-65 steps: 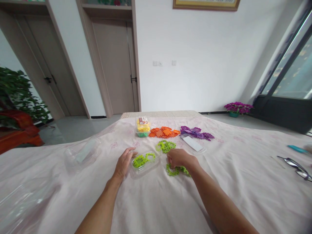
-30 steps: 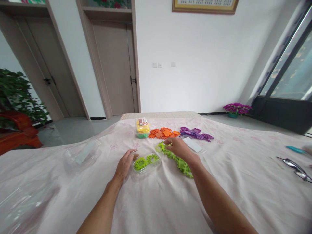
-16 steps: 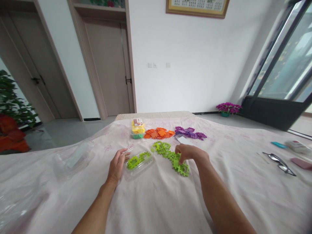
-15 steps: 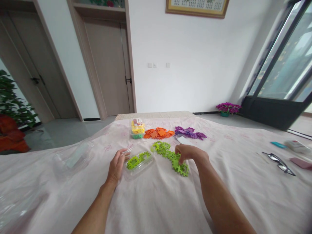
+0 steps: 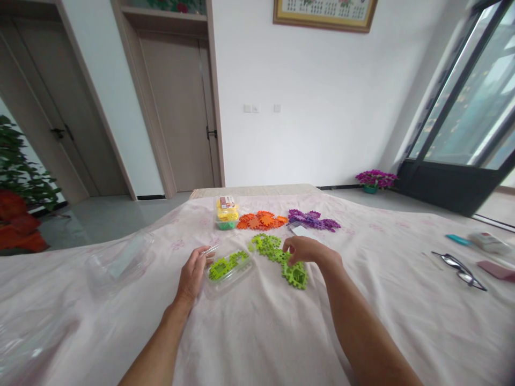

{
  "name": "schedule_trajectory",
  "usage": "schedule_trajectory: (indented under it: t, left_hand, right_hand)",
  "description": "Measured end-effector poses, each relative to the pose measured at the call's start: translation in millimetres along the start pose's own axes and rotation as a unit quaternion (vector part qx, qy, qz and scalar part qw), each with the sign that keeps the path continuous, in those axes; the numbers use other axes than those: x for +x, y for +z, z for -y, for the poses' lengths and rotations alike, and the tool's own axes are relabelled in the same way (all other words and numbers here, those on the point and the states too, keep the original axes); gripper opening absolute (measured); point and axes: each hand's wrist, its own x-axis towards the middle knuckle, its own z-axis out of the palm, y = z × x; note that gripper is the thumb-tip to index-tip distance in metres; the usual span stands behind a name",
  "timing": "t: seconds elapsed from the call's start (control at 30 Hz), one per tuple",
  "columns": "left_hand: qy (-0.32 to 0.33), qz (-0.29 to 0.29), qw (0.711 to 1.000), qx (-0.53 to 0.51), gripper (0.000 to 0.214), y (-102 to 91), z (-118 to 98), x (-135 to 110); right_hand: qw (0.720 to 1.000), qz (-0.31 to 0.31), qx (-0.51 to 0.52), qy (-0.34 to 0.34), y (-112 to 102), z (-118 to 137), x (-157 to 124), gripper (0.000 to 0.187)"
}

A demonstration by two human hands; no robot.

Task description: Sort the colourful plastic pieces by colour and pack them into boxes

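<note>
My left hand [image 5: 195,273] is closed on the near-left edge of a clear plastic box [image 5: 237,279]. Bright green toothed plastic pieces [image 5: 219,268] lie inside the box. To the box's right, a loose spread of green toothed pieces [image 5: 295,276] rests on the cloth. My right hand [image 5: 301,250] reaches down over this spread, fingers curled together onto the green pieces; whether one is gripped is hidden. Just behind lie orange toothed pieces [image 5: 262,220] and purple toothed pieces [image 5: 314,220].
A clear box [image 5: 226,213] of yellow and green pieces stands behind my left hand. Another clear plastic container [image 5: 120,260] lies at left, on the pale cloth [image 5: 249,343]. Eyeglasses [image 5: 458,269], a teal object [image 5: 457,239] and a dark red case [image 5: 497,270] lie at right.
My right hand has shifted slightly left over the green pieces, and the near pieces have shifted a little. My left hand has stayed at the box.
</note>
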Motion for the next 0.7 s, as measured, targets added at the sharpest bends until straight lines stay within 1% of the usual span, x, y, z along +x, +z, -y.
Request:
schedule_trajectory:
  t: [0.07,0.13,0.23,0.3,0.4,0.47,0.53,0.6,0.7]
  left_hand:
    - [-0.001,0.002,1.0,0.002,0.044,-0.2,0.9,0.8]
    - [-0.003,0.002,1.0,0.004,0.044,-0.4,1.7,1.3]
    - [-0.005,0.003,1.0,0.005,0.044,-0.6,1.9,1.4]
    - [-0.004,0.004,1.0,0.005,0.045,-0.5,1.2,1.1]
    - [-0.004,0.003,1.0,0.003,0.046,-0.1,-0.2,0.8]
    - [-0.005,0.004,1.0,0.001,0.046,0.2,-1.0,0.8]
    - [-0.006,0.008,1.0,-0.001,0.046,0.6,-1.2,1.0]
    - [-0.006,0.017,1.0,0.0,0.046,0.8,-1.0,1.1]
    - [0.003,0.03,0.999,0.012,0.047,1.2,-0.3,0.9]
  right_hand:
    - [0.999,0.041,0.007,-0.016,-1.7,1.5,-5.7,0.056]
    - [0.998,0.063,-0.006,-0.023,-0.1,3.6,-9.0,0.061]
    - [0.997,0.055,-0.038,-0.033,6.3,5.1,-7.5,0.063]
    - [0.998,0.037,-0.039,-0.039,10.2,3.1,-3.5,0.056]
    - [0.999,-0.018,-0.007,-0.049,12.6,-3.5,3.0,0.041]
    - [0.996,-0.069,0.026,-0.049,12.4,-8.0,6.6,0.036]
    - [0.989,-0.127,0.066,-0.034,11.9,-10.1,9.9,0.032]
    - [0.976,-0.192,0.104,-0.012,12.1,-7.9,13.8,0.03]
    - [0.942,-0.288,0.17,0.007,14.5,6.8,19.6,0.029]
